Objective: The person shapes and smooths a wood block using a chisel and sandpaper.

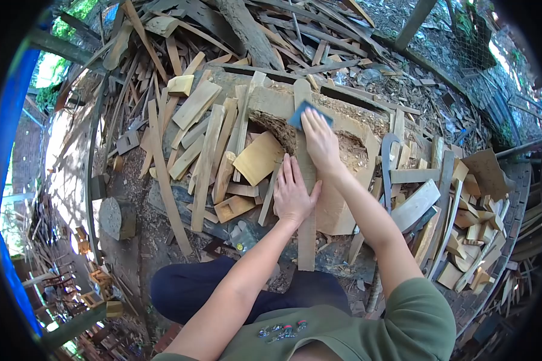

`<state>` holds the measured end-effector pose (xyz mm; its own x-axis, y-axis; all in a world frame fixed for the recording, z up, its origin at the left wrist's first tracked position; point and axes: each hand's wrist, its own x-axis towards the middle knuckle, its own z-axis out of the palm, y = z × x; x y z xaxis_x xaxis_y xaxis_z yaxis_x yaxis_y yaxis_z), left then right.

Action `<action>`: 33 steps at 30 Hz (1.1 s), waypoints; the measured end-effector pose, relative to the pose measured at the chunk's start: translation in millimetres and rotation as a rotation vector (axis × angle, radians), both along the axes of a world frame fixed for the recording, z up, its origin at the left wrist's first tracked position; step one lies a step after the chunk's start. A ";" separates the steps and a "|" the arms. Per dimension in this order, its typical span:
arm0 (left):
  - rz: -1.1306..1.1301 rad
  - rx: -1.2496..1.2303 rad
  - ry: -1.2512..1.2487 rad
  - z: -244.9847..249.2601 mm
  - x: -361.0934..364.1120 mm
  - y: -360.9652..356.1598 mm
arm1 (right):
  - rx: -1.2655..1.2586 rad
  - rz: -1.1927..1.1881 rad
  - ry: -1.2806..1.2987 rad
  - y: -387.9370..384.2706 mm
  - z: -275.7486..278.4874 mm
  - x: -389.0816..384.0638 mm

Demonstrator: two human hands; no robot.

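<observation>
A long, narrow wooden plank lies lengthwise in front of me across a thick, rough wood block. My right hand presses a dark blue sheet, seemingly sandpaper, onto the plank's far part, its fingers over the sheet. Closer to me, my left hand rests flat with fingers stretched out on the plank's left edge, holding nothing. A square yellowish wood piece sits just left of that hand. The block has a rough, hollowed, crumbly side.
Several loose strips lie to the left. A curved dark tool, perhaps a saw, lies right of the block. Wood offcuts pile up at far right. A round log stump stands at left. Scrap wood heaps up behind.
</observation>
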<state>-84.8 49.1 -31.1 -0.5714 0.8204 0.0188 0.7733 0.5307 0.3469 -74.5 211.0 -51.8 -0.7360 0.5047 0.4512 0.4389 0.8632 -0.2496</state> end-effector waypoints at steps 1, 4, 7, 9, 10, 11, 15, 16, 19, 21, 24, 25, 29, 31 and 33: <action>-0.002 -0.008 0.004 -0.4 0.1 -0.5 | 0.001 0.005 -0.003 -12.1 1.7 11.0; -0.001 0.001 0.002 -0.4 -0.7 0.5 | -0.057 0.059 -0.100 -17.4 10.3 20.0; -0.002 0.011 0.002 -2.7 0.3 -0.6 | 0.065 0.017 0.034 28.6 2.2 -22.7; -0.003 0.005 0.007 -2.3 1.8 -0.5 | 0.018 -0.065 0.039 58.5 -2.5 -60.2; -0.002 0.007 0.011 -1.9 0.8 -0.8 | -0.020 -0.114 0.018 64.0 -4.7 -72.7; -0.011 0.002 0.015 -1.0 0.6 -3.2 | -0.026 -0.123 0.021 59.6 -10.5 -70.9; -0.004 0.013 -0.012 -0.6 -0.5 1.1 | 0.030 -0.024 0.052 8.2 -3.6 -20.5; -0.004 0.014 -0.014 -1.4 -0.2 -0.3 | 0.005 0.013 0.015 -7.2 -1.5 -4.8; -0.011 -0.004 -0.013 1.0 -0.9 -0.4 | -0.044 0.060 -0.057 -22.6 1.3 12.7; -0.009 0.012 -0.011 -1.0 -0.4 0.2 | 0.002 0.062 -0.037 -2.0 -0.2 -6.1; 0.000 0.015 0.004 -1.5 0.8 -0.3 | 0.097 -0.001 0.091 51.3 -7.3 -59.4; 0.001 0.012 0.009 -0.7 1.1 -0.1 | 0.014 -0.029 0.041 65.7 -7.1 -77.0; -0.011 0.007 0.008 -0.6 1.3 -1.0 | -0.040 -0.074 -0.050 76.5 -7.4 -91.7; -0.013 0.015 0.012 -2.7 1.6 0.0 | -0.017 -0.037 0.026 49.0 -2.6 -62.6; -0.001 0.020 0.016 -3.8 0.0 -0.1 | -0.013 0.017 0.039 16.0 -4.5 -28.4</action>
